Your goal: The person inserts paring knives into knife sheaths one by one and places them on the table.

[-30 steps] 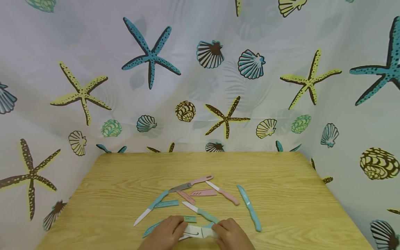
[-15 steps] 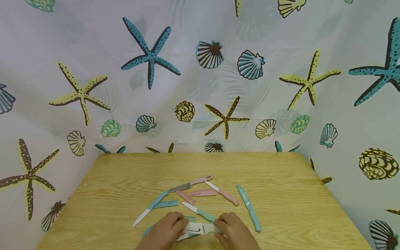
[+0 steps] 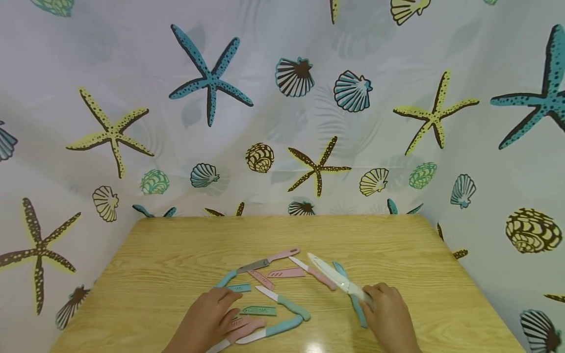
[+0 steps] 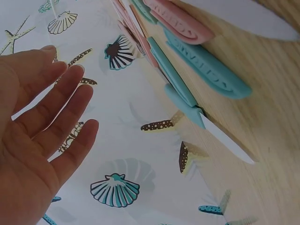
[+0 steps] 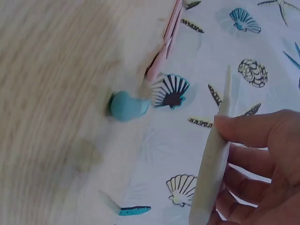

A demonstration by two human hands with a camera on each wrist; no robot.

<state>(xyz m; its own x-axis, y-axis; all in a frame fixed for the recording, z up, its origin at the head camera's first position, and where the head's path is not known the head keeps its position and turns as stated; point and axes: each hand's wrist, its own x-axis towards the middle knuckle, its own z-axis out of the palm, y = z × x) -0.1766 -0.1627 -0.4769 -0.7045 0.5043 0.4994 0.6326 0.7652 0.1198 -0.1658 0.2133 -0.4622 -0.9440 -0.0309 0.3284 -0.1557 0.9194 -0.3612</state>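
Observation:
My right hand point(image 3: 388, 314) grips a white knife point(image 3: 337, 277) by its handle, with the sheathed blade pointing up and left. It is held above a blue sheathed knife point(image 3: 359, 316) and overlaps a pink-handled knife point(image 3: 325, 279) in the head view. The right wrist view has thumb and fingers wrapped on the white handle point(image 5: 209, 173). My left hand point(image 3: 205, 318) holds nothing; its fingers are spread and slightly bent in the left wrist view. Beside it are a pink knife handle point(image 3: 251, 327), a blue-handled knife point(image 3: 284, 325) and a green sheath point(image 3: 260, 311).
A green-handled knife point(image 3: 293, 308) with a bare white blade lies mid-table. Behind it are pink sheaths point(image 3: 287, 272) and a grey-bladed knife with a pink handle point(image 3: 284, 254). A blue sheath point(image 3: 240, 288) lies at left. A shell-patterned curtain point(image 3: 265, 117) borders the wooden table point(image 3: 419, 255).
Both hands held the white knife and sheath together at the front. My left hand has let go and moved left; my right hand has carried the white knife right.

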